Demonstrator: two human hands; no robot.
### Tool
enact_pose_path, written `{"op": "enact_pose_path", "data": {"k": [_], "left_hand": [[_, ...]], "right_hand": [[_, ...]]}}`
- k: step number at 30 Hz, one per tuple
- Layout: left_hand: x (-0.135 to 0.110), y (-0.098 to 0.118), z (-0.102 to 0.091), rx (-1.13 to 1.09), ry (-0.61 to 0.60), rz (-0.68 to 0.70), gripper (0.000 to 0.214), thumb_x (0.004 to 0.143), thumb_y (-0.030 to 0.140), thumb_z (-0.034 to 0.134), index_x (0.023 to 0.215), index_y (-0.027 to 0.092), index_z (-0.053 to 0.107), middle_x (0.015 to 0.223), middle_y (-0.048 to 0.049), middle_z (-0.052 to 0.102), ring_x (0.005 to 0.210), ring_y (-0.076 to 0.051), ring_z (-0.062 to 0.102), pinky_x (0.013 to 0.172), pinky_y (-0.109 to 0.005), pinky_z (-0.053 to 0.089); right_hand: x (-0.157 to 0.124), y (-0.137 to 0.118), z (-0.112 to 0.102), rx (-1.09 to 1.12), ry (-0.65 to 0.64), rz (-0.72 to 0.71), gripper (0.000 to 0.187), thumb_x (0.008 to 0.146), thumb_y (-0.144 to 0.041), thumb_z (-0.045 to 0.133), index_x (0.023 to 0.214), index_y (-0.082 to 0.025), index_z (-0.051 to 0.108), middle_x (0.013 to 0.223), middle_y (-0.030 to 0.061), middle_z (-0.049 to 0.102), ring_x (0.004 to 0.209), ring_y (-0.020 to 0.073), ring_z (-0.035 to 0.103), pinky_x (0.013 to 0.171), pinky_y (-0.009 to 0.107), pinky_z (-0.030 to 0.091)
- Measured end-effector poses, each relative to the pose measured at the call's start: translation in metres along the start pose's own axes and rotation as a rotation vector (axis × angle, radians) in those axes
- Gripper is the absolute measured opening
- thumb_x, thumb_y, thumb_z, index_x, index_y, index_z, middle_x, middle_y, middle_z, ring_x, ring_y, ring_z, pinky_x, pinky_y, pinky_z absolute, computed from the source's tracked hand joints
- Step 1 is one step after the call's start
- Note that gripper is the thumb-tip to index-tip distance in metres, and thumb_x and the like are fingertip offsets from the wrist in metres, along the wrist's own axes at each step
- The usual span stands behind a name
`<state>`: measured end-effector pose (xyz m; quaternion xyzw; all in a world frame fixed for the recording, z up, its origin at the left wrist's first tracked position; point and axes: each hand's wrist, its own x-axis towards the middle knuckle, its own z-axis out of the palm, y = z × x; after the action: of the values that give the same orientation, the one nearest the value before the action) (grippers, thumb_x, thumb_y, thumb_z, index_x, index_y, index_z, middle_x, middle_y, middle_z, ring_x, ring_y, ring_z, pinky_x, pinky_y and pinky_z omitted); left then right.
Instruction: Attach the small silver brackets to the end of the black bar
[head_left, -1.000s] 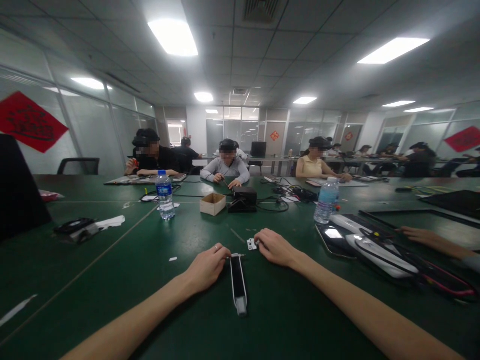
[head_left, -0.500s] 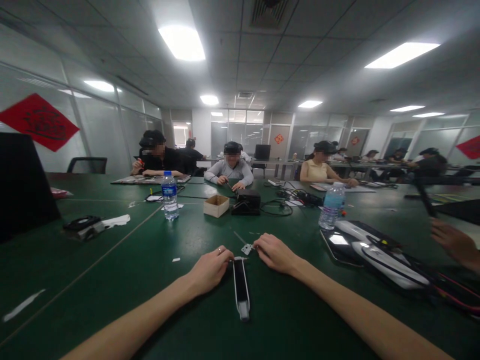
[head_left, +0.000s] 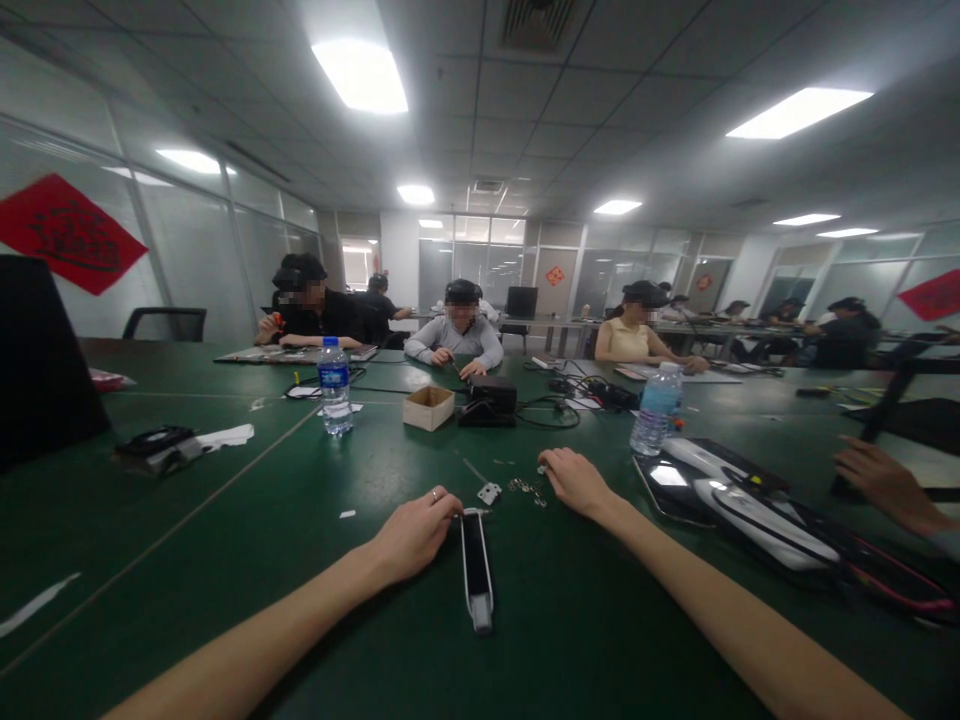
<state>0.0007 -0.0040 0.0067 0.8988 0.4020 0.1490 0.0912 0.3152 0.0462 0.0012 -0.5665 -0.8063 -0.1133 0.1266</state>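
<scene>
My left hand, with a ring on one finger, rests on the green table and is closed around the far end of a long black bar with a silver tip. My right hand lies further out, fingers curled down at a scatter of small screws. A small white metal bracket lies alone between the two hands. Whether the right fingers pinch a screw is hidden.
Two water bottles, a cardboard box, a black device with cables and a fan part sit on the table. A black-and-white device lies right. Another person's hand is at far right. Several people sit opposite.
My right hand left the white bracket and moved right and farther out to the small screws. The left hand stayed on the bar. The neighbour's hand shifted at the right edge.
</scene>
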Motion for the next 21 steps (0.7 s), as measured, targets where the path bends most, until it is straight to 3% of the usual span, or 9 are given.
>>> {"op": "enact_pose_path", "data": {"k": [4, 11, 21], "left_hand": [[0.000, 0.002, -0.001, -0.006, -0.003, 0.001, 0.026, 0.093, 0.012, 0.040, 0.112, 0.022, 0.054, 0.114, -0.0051, 0.056, 0.096, -0.018, 0.060, 0.084, -0.029, 0.049], [0.001, 0.002, -0.001, 0.001, -0.006, -0.013, 0.026, 0.093, 0.012, 0.040, 0.113, 0.022, 0.054, 0.116, -0.0053, 0.055, 0.094, -0.019, 0.060, 0.083, -0.030, 0.050], [0.000, -0.001, 0.002, -0.008, 0.011, 0.022, 0.027, 0.093, 0.013, 0.039, 0.114, 0.022, 0.054, 0.114, -0.0046, 0.056, 0.095, -0.018, 0.060, 0.083, -0.029, 0.049]], "right_hand": [[0.000, 0.001, 0.003, 0.001, -0.025, 0.002, 0.022, 0.091, -0.013, 0.045, 0.106, -0.015, 0.061, 0.098, 0.0104, 0.066, 0.092, 0.0221, 0.058, 0.080, 0.031, 0.042], [-0.001, -0.014, -0.001, 0.098, 0.069, -0.103, 0.020, 0.090, -0.017, 0.049, 0.103, -0.015, 0.064, 0.105, 0.0100, 0.063, 0.099, 0.0216, 0.054, 0.086, 0.032, 0.043], [0.005, -0.035, 0.004, 0.145, -0.038, -0.160, 0.026, 0.093, -0.020, 0.049, 0.110, -0.020, 0.068, 0.104, 0.0096, 0.063, 0.099, 0.0212, 0.054, 0.087, 0.034, 0.041]]}}
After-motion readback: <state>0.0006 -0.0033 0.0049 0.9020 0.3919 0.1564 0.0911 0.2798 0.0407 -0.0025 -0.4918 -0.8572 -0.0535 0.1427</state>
